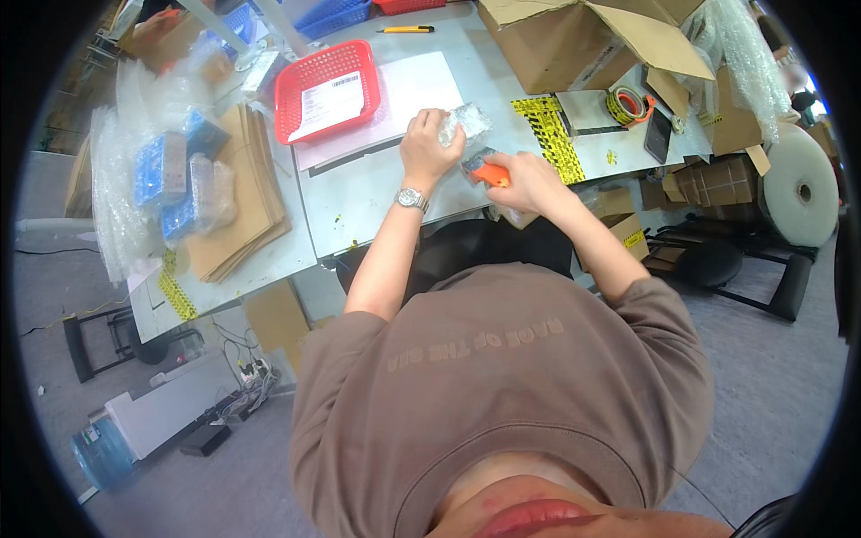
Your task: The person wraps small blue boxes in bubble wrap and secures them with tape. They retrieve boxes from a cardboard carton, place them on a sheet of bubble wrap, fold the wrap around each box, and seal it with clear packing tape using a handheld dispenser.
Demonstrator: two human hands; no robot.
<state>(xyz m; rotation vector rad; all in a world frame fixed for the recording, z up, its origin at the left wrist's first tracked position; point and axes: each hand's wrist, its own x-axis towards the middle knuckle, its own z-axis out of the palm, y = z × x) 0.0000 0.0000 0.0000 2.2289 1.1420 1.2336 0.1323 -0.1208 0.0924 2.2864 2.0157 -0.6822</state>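
Observation:
My left hand [431,146] is closed around a small bubble-wrapped package [470,125] at the front of the white table [341,202]. My right hand [526,182] grips an orange tape dispenser [491,172], whose grey head is close to the package's near side. A pale tape roll [517,218] shows partly below my right hand. What is inside the wrap cannot be made out. Just behind my left hand lie white sheets [421,85], and a red plastic basket [285,108] holding a printed paper [332,105] stands to their left.
Blue-and-white boxes [161,170] in bubble wrap lie on brown paper envelopes [256,197] at left. An open cardboard box [547,54] stands at the back right, near a yellow-black tape roll [625,106] and a phone [657,136]. A yellow cutter [408,30] lies at the back.

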